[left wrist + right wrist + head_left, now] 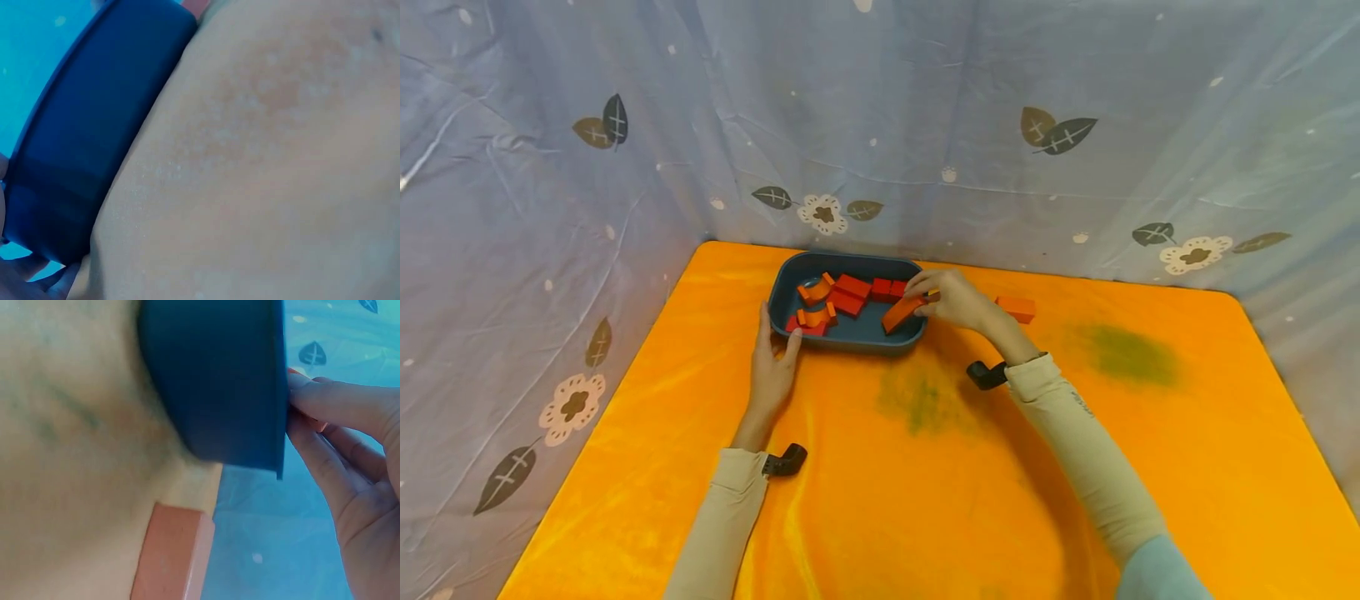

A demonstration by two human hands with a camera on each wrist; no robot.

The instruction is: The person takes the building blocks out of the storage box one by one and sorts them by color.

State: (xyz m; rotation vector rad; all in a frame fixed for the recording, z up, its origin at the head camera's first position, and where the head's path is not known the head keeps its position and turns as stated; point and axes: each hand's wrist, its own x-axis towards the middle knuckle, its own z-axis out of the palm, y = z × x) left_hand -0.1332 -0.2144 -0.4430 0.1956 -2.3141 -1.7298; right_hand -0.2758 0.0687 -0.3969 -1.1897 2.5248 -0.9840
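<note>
A dark blue rectangular tray (865,344) stands near the back edge of the table with several toy building blocks in it. My left hand (771,371) grips its front left corner, thumb at the rim and fingers along the outer side. At the right end, my right hand (951,298) pinches a long orange block (901,315), which slants down into the tray. Two orange arch blocks (817,317) lie on the left side among red blocks (850,302). In the right wrist view the tray wall (212,381) hides most of the pinched block.
Another orange block (1017,309) lies on the yellow tablecloth (880,500), just right of the tray. A patterned grey curtain (925,125) hangs close behind the table and along its left side. Each wrist wears a black camera mount (786,460).
</note>
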